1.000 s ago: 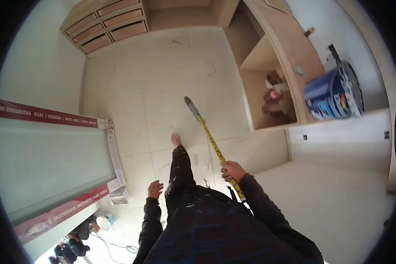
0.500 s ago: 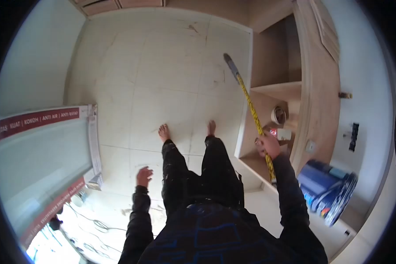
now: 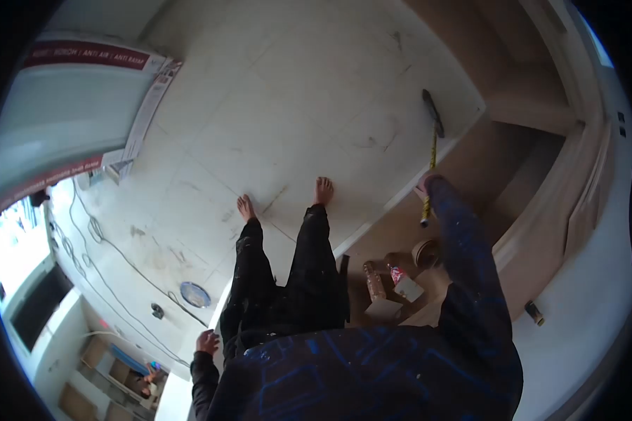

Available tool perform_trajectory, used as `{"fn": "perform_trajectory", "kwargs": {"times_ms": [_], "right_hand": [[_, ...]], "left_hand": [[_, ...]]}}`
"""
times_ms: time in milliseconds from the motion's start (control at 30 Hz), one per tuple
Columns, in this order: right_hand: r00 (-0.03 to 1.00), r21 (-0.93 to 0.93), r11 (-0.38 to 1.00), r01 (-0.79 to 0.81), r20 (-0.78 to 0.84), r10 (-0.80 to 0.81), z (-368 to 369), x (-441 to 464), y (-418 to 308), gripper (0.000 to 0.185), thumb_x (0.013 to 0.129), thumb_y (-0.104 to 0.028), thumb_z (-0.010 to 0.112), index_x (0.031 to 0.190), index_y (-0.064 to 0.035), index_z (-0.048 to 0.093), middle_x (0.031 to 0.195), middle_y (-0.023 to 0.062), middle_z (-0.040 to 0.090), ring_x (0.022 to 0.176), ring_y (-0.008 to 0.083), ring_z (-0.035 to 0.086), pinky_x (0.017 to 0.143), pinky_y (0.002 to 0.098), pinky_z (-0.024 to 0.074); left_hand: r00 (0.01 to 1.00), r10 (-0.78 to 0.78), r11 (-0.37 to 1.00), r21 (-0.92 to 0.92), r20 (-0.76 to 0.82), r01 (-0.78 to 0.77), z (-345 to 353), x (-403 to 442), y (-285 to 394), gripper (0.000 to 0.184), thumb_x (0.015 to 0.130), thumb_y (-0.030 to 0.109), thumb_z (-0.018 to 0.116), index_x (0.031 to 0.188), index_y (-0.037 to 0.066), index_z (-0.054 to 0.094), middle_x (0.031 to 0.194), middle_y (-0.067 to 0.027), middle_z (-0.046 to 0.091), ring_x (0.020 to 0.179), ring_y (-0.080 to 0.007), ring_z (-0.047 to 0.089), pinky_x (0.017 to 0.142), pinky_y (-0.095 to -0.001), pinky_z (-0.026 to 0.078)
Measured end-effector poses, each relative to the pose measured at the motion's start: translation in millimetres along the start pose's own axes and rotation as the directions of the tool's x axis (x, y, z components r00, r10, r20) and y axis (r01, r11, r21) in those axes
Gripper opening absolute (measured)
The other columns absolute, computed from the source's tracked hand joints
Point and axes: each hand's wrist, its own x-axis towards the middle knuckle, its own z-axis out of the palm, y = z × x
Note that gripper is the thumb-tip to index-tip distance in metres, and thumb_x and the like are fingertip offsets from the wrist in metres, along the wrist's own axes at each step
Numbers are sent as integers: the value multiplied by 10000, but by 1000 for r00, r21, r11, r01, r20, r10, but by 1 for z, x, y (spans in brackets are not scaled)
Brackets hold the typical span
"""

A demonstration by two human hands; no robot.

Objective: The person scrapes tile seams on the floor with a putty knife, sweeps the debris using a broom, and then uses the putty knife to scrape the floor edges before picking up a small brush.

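Observation:
My right hand (image 3: 426,188) is wrapped round a long stick with a yellow-and-black patterned handle (image 3: 433,153). The stick's dark grey far end (image 3: 431,109) lies close to the floor near the wooden cabinet's edge; whether it is a broom I cannot tell. A short piece of handle shows below the hand. My left hand (image 3: 207,342) hangs low beside my left leg, fingers loosely apart, with nothing in it.
The open wooden cabinet (image 3: 463,242) on the right holds a clear bottle (image 3: 374,279), a red-labelled bottle (image 3: 396,269) and a round container (image 3: 425,254). A framed panel (image 3: 84,105) stands at left. Cables (image 3: 130,264) and a round blue-rimmed item (image 3: 195,295) lie on the floor.
My view and body have turned right along the cabinet. My right hand reaches farther forward with the stick, and less of the handle shows. The blue bucket has left the view.

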Motion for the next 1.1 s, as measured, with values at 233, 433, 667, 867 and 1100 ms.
{"fn": "perform_trajectory", "kwargs": {"times_ms": [233,433,667,867,1100], "right_hand": [[998,730,681,51,-58,-13,-3,-94,-168,428,737,-235,607,1107,-31,535,972,172,658,874,315,648,762,438,522],[993,934,339,113,-93,-76,-88,-161,-310,512,761,-63,490,1207,115,313,835,299,612,572,356,651,570,431,553],[933,990,-105,93,-124,-338,-81,-180,-373,398,855,-55,544,1210,-127,379,586,59,466,376,153,450,312,306,360],[980,982,165,93,-120,159,-56,-271,-436,480,831,-40,543,1266,-155,375,581,35,447,379,133,429,317,297,349],[996,997,54,-49,53,-70,-29,-111,-582,223,818,-30,551,980,-133,437,558,49,453,405,164,477,332,335,366]], "left_hand": [[911,387,921,-2,139,-391,74,-36,-74,280,913,220,567,1075,-4,613,912,-107,659,773,-165,619,644,-326,492],[936,348,923,156,48,-351,98,-19,-34,306,867,224,616,1082,10,646,990,-109,668,954,-201,645,787,-309,505],[921,390,878,-298,-6,-374,46,37,-75,285,934,175,517,1189,70,590,1062,-54,658,850,-124,615,667,-259,509],[922,387,838,-425,20,-343,-20,126,-181,277,939,182,527,1180,62,593,1023,-51,663,844,-121,610,659,-253,500],[971,211,836,-494,-111,-238,-96,134,-257,259,932,151,503,1163,80,595,970,-49,669,821,-119,621,633,-243,483]]}}
